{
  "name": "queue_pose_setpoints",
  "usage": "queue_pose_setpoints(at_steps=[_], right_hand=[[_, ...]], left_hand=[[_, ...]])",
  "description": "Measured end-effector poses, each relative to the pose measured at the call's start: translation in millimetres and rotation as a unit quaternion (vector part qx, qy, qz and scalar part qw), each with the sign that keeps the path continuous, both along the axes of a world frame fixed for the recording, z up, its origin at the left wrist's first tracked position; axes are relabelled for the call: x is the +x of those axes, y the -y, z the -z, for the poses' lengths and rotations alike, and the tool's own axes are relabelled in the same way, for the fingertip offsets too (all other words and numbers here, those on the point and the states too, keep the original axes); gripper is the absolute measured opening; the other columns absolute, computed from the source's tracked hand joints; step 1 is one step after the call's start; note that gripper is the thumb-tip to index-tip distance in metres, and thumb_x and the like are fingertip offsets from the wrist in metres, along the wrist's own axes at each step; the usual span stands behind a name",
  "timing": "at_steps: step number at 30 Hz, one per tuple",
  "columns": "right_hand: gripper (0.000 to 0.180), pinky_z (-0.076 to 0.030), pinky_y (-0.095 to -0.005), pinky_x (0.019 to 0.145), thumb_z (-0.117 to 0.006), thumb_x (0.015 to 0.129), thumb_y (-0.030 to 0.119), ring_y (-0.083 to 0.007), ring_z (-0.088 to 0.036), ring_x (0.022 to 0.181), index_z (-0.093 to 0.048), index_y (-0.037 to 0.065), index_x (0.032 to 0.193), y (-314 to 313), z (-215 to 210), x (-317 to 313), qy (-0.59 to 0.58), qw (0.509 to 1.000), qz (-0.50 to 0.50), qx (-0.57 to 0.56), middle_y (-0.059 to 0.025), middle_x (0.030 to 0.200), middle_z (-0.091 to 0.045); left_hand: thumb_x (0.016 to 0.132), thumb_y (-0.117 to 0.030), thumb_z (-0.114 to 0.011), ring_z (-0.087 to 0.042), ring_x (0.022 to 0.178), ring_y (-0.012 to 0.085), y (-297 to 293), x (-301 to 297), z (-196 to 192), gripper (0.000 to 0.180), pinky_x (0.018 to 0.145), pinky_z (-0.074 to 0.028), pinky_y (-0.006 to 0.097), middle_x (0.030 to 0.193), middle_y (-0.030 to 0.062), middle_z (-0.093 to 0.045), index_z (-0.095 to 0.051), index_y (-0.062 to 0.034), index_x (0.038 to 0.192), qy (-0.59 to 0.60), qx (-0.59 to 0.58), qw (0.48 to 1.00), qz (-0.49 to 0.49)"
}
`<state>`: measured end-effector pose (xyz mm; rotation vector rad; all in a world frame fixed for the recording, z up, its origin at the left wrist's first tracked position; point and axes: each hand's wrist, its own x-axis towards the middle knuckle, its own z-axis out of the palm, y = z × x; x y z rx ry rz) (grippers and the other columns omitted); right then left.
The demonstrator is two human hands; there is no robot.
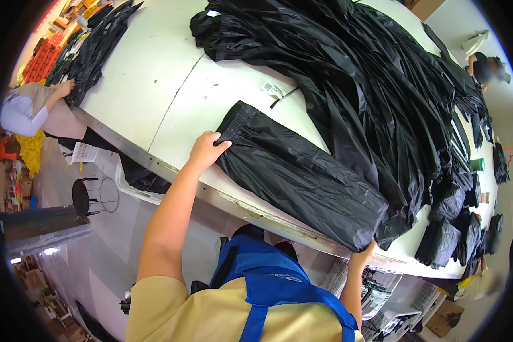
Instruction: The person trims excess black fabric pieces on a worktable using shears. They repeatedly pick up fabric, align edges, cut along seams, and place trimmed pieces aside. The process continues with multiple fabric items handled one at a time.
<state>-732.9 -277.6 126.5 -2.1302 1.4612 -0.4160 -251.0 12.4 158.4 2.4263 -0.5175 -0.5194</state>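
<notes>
Left hand and right hand gripping this folded black garment mid-frame, big unfolded heap upper right left, I reckon.

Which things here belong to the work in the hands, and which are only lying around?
In hand:
- folded black garment, on the white table
- left hand at one end of it
- right hand at the other end

Lying about:
- big pile of black garments
- white tag
- black stool
- another person's hand at a far black pile
</notes>
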Motion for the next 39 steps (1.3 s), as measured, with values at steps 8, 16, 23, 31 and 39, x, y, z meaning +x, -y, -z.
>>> queue_pose_setpoints(at_steps=[8, 16, 23, 31, 39], right_hand=[[0.061, -0.037, -0.0332, 0.104, -0.066, 0.087, 0.025, -0.0235, -0.052, 0.119, -0.044, -0.005, 0.136, 37, -47, 4, 0.279, 0.841, 0.060, 0.460, -0.0136, 0.129, -0.056], [0.068, -0.051, -0.0383, 0.093, -0.063, 0.074, 0.018, -0.0316, -0.062, 0.107, -0.042, -0.011, 0.132, -13, -181, 100, 0.435, 0.830, -0.014, 0.349, -0.0229, 0.122, -0.058], [0.082, -0.050, -0.0383, 0.071, -0.074, 0.079, 0.026, -0.0339, -0.063, 0.077, -0.030, -0.003, 0.143, -87, -160, 244, 0.055, 0.888, -0.438, 0.125, -0.0165, 0.085, -0.062], [0.072, -0.031, -0.0448, 0.108, -0.072, 0.080, 0.015, -0.0379, -0.045, 0.124, -0.036, -0.002, 0.139, -71, -74, 212, 0.074, 0.976, -0.192, -0.071, -0.0242, 0.131, -0.048], [0.075, -0.035, -0.0431, 0.108, -0.069, 0.087, 0.033, -0.0404, -0.042, 0.131, -0.033, -0.002, 0.143, -50, -70, 257, 0.130, 0.896, -0.411, 0.108, -0.0266, 0.142, -0.042]], left_hand=[[0.092, -0.049, -0.052, -0.025, 0.141, 0.0400, 130, -140, -31, 0.065, 0.115, -0.016, 0.054, 0.152, 0.0190, -0.031, -0.037, -0.0142, 0.146, 0.210, -0.020, 0.933, 0.292], [0.095, -0.052, -0.046, -0.012, 0.146, 0.0356, 175, -193, 35, 0.070, 0.117, -0.004, 0.051, 0.156, 0.0192, -0.020, -0.030, -0.0125, 0.150, 0.102, -0.036, 0.957, 0.270], [0.095, -0.041, -0.056, -0.063, 0.101, 0.0223, 70, -65, -80, 0.050, 0.089, -0.050, 0.036, 0.119, 0.0147, -0.062, -0.057, 0.0014, 0.123, -0.604, -0.459, 0.647, -0.075], [0.077, -0.045, -0.075, -0.055, 0.114, 0.0344, 29, -45, 18, 0.074, 0.097, -0.044, 0.041, 0.119, 0.0263, -0.058, -0.053, 0.0087, 0.123, -0.111, -0.029, 0.993, -0.035], [0.086, -0.032, -0.072, -0.057, 0.112, 0.0220, -69, -26, -12, 0.069, 0.098, -0.044, 0.035, 0.127, 0.0149, -0.057, -0.043, 0.0037, 0.136, -0.240, -0.288, 0.899, -0.224]])
